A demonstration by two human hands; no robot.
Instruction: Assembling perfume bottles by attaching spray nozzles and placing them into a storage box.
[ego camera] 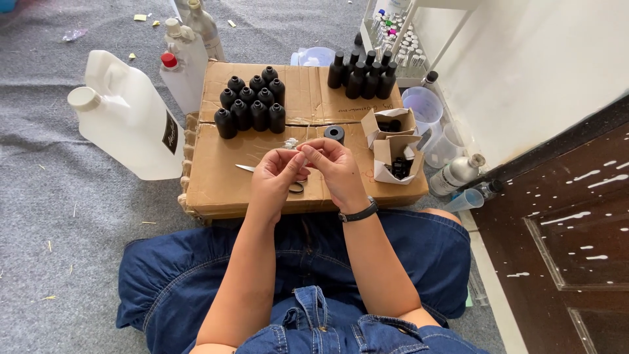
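Observation:
My left hand and my right hand meet over a flat cardboard box, pinching a small clear plastic piece between the fingertips of both. Its exact shape is too small to tell. A small whitish crumpled bit lies just beyond my fingers. Scissors lie on the cardboard, mostly hidden under my left hand. A black tape roll sits just past my right hand. Several black capless bottles stand in a cluster at the back left of the box.
Several black capped bottles stand at back right. Two small open cartons hold black parts. A big white jug lies left, more bottles behind. Clear cups, a lying bottle, a rack and a brown door are right.

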